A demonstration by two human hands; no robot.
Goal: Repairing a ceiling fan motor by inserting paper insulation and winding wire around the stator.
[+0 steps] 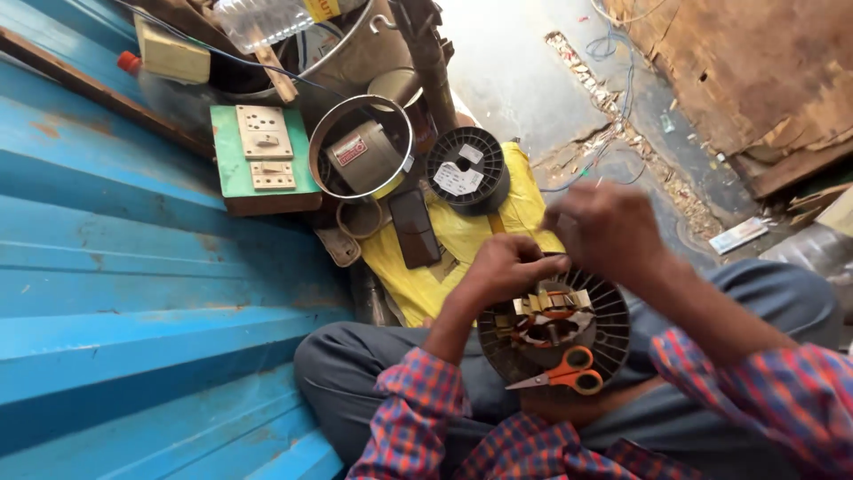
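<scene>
A dark round slotted tray [613,333] rests on my lap. In it sits a small motor stator [551,313] with pale slot papers and copper windings, next to orange-handled scissors [569,373]. My left hand [502,267] grips the stator's upper edge with closed fingers. Just above the tray my right hand [604,227] is raised and blurred, its fingers pinched together; what it pinches is too small to make out.
A blue corrugated metal sheet [133,267] fills the left. A yellow cloth [462,240] carries a black phone [413,227] and a black wire spool [466,169]. Behind stand a steel bowl [360,156], a green switch board [262,160] and clutter. Bare concrete [533,80] lies at top right.
</scene>
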